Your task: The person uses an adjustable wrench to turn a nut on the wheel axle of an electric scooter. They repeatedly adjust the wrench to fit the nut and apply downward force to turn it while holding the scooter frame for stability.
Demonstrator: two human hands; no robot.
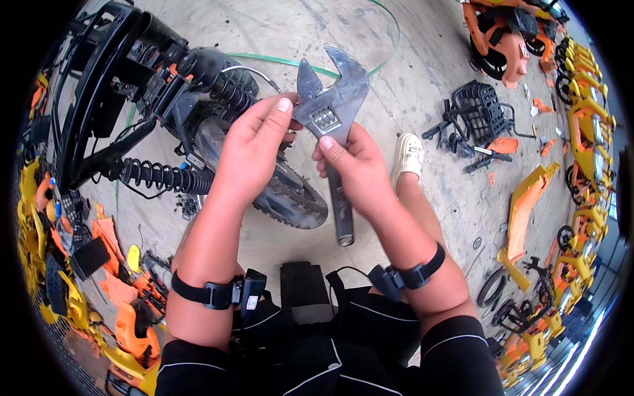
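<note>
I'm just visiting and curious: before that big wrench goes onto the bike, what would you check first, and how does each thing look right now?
1. Wrench held firmly: ok. The right hand wraps the handle of the adjustable wrench.
2. Thumb on the adjuster: ok. The left hand touches the wrench head beside the knurled wheel.
3. Jaws open: ok, a clear gap shows.
4. Jaw width matched to a nut: cannot tell, no nut is visible.
5. Wheel within reach: ok. The tyre lies just under the hands.
6. Footing: cannot tell. Loose black parts lie on the concrete floor.

Small white label [251, 302] on left wrist strap device (print unreadable)
</note>
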